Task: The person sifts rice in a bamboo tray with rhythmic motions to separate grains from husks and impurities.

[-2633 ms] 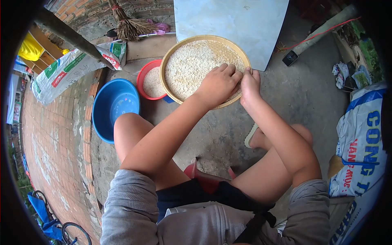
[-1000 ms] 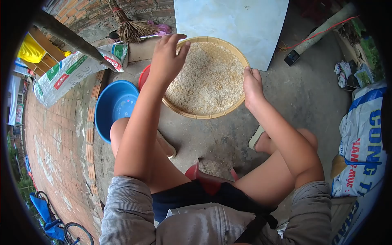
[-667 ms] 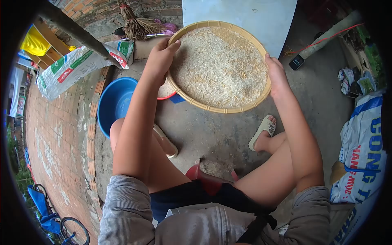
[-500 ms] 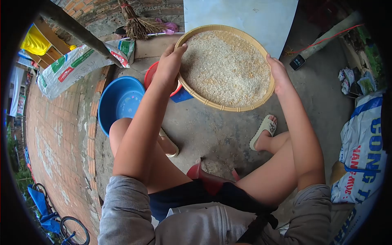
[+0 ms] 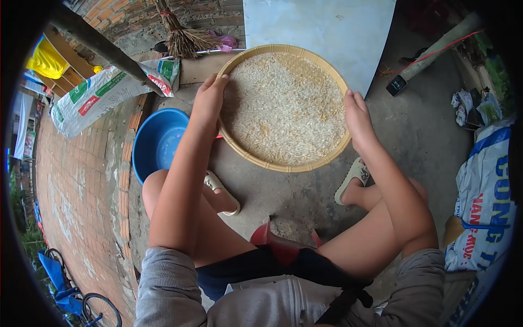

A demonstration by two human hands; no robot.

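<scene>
A round woven winnowing basket [image 5: 297, 168] is held up in front of me, above the concrete floor. Pale grain [image 5: 283, 109], perhaps rice, is spread across it, with yellowish bits mostly toward the far and right side. My left hand [image 5: 210, 102] grips the left rim, thumb on top. On the right rim my right hand [image 5: 359, 121] is closed, with its fingers partly hidden under the edge. Left of the basket, a blue basin [image 5: 160, 143] stands on the floor.
A red scoop-like thing [image 5: 278, 245] lies between my legs. Printed sacks lie at left [image 5: 109, 92] and right [image 5: 482, 201]. A straw broom [image 5: 182, 35] leans by the brick wall. A pale board [image 5: 321, 32] stands behind the basket, and a pole [image 5: 436, 46] at right.
Both hands have brought the basket nearer to me and slightly left, and it looks more level. The grain has shifted and spread. The red-rimmed container behind it is now mostly covered.
</scene>
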